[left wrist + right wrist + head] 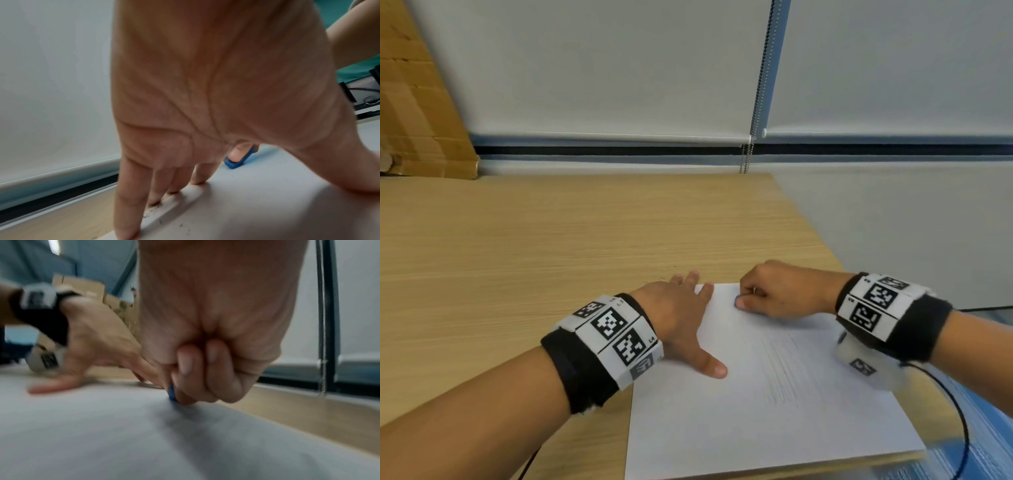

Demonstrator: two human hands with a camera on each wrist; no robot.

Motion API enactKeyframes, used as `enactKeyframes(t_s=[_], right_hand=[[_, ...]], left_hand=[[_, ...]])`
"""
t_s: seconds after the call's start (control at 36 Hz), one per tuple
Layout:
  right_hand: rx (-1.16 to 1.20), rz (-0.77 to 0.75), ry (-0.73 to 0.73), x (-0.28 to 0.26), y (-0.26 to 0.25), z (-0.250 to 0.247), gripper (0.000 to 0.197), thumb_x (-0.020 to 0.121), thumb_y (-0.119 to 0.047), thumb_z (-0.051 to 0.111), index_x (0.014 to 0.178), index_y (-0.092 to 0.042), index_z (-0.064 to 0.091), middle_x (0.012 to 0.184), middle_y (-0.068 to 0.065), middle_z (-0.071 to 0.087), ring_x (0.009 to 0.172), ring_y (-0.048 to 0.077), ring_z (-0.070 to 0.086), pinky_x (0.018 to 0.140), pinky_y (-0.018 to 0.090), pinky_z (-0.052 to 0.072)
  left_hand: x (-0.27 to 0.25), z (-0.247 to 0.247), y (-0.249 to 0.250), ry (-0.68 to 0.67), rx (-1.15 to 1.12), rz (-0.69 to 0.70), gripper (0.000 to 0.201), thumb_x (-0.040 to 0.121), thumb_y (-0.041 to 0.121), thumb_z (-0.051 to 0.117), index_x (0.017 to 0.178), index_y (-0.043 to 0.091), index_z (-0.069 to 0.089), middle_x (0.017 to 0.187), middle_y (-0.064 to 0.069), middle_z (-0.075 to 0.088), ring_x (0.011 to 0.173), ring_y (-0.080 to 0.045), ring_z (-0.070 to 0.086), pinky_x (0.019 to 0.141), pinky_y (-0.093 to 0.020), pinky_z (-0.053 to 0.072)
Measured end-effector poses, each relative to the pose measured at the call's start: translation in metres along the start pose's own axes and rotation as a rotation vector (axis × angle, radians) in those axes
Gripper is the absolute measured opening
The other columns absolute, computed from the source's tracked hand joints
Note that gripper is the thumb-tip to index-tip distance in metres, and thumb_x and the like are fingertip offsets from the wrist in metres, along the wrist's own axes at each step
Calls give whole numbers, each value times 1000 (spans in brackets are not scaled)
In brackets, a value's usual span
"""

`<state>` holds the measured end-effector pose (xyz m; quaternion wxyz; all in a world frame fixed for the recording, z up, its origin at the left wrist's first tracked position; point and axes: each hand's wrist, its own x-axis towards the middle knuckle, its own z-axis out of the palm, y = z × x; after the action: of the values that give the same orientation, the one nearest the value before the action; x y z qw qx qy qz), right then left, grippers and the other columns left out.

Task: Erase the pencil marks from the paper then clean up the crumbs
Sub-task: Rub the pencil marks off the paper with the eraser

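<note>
Head view: my right hand [777, 291] pinches the blue eraser [738, 303]; my flat left hand [681, 318] pins the paper [756, 411], which may crumple if pressure slips.

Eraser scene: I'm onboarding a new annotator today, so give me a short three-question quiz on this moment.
1. True or false: the left hand lies flat, fingers straight, on the sheet of paper.
2. What does the right hand have in its grip? A) a pencil B) a blue eraser C) a brush
3. Fill in: dark eraser crumbs lie by the left hand's ____, at the paper's edge on the wooden table.

Key:
1. True; it presses the paper down.
2. B; the blue eraser is pinched, its end touching the paper.
3. fingertips.
</note>
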<state>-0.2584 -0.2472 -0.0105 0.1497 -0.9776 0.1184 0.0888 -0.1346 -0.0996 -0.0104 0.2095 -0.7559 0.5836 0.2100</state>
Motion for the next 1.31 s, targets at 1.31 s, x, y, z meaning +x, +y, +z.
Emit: enactKeyframes(t_s=[1.31], right_hand=[[-19,-69,-88,-24,-25,15,32,97,-37,49,81,-11,59,68,-3,57,59,10,49,60,27,42]], left_hand=[[0,3,-2,28,2,-1,133,66,84,58,154,19,-17,160,-2,-26,151,-23,-7,119,-45,22]])
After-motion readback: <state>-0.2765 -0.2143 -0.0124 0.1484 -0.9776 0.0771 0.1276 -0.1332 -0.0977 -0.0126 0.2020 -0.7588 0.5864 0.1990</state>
